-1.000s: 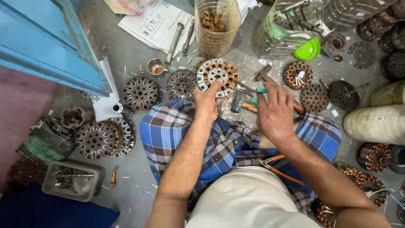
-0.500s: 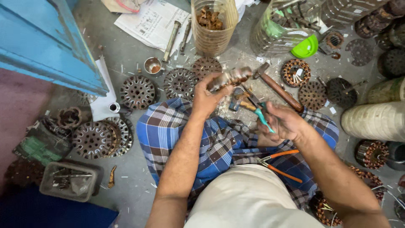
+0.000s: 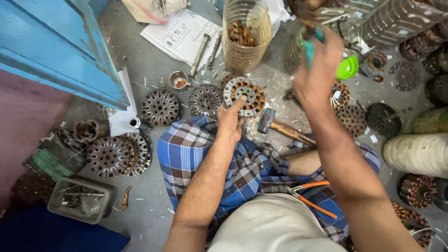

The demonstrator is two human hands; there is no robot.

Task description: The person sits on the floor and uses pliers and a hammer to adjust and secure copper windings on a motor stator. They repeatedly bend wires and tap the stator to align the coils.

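Round metal motor stator with copper windings in its slots (image 3: 244, 96) lies flat on the grey floor (image 3: 154, 74), centre of the frame, just above the knee of the blue checked cloth (image 3: 200, 149). Left hand (image 3: 230, 122) rests on its lower edge, fingertips touching the rim, fingers loosely spread, not closed round it. Right hand (image 3: 317, 74) raised at upper right of centre, fist closed round a teal-handled tool (image 3: 309, 46); tool tip blurred, kind cannot be told.

Wooden-handled hammer (image 3: 284, 128) lies just right of the stator, head toward it. Clear ribbed plastic jar holding brown scrap pieces (image 3: 246, 35) stands directly above. Two bare dark slotted discs (image 3: 161, 107) lie to the stator's left. Orange-handled pliers (image 3: 310, 198) sit on the lap, lower right. Blue wooden panel (image 3: 56, 42) fills the upper left corner.
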